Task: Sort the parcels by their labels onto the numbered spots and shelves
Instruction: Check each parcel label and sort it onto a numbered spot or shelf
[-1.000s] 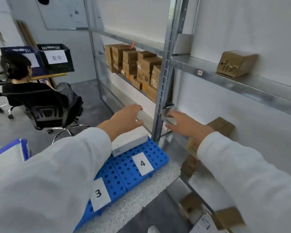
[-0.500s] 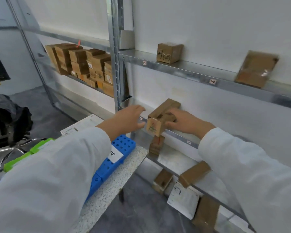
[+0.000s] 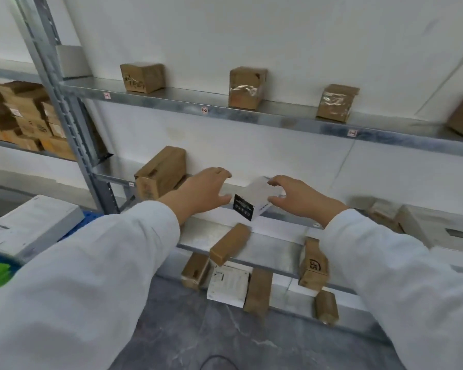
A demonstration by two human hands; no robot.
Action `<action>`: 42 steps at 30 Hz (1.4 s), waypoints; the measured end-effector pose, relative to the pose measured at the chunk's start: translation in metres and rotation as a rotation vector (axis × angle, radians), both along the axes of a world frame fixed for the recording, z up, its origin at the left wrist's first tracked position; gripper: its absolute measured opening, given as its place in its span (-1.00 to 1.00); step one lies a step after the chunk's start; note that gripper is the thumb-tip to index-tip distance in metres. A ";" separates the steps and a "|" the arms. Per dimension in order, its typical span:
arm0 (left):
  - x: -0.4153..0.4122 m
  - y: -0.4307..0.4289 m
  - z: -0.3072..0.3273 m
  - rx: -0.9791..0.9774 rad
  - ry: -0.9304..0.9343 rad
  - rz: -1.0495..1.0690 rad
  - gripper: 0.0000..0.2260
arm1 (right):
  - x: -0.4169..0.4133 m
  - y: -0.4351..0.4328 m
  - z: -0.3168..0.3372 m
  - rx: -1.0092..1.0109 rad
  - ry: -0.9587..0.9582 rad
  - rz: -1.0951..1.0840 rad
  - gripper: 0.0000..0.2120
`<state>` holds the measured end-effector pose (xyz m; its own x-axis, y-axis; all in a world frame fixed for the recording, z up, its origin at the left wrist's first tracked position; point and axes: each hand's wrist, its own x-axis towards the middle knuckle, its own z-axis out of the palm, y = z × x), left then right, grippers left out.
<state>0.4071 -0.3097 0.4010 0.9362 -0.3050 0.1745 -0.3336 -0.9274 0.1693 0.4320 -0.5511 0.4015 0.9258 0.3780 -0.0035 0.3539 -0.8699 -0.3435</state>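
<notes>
Grey metal shelving (image 3: 278,121) runs along a white wall, and at its middle shelf is a white cardboard box (image 3: 259,196) with a black label, turned at an angle. The right hand (image 3: 297,200) pinches the box's right end, fingers curled over the top and thumb lower down. The left hand (image 3: 202,194) is spread loose, its thumb just beside the label end. A long brown cardboard parcel (image 3: 159,173) lies further left. Brown taped cartons (image 3: 247,88) stand apart on the shelf above, and smaller brown parcels (image 3: 229,244) lie below.
</notes>
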 end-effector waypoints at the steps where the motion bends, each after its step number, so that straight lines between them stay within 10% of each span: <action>1: -0.004 -0.021 -0.001 0.007 -0.001 -0.033 -0.49 | -0.012 -0.021 0.000 0.004 0.006 -0.029 -0.54; 22: -0.076 -0.410 -0.013 0.116 -0.121 -0.630 -0.58 | -0.213 -0.383 -0.007 0.122 -0.021 -0.617 -0.50; 42: 0.113 -0.591 -0.075 0.061 0.078 -0.649 -0.53 | -0.050 -0.524 -0.056 0.088 0.104 -0.804 -0.50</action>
<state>0.5205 -0.9008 0.3260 0.5677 -0.8195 0.0781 -0.8176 -0.5502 0.1696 0.3819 -1.0751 0.3455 0.9109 -0.3988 -0.1059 -0.4046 -0.8129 -0.4190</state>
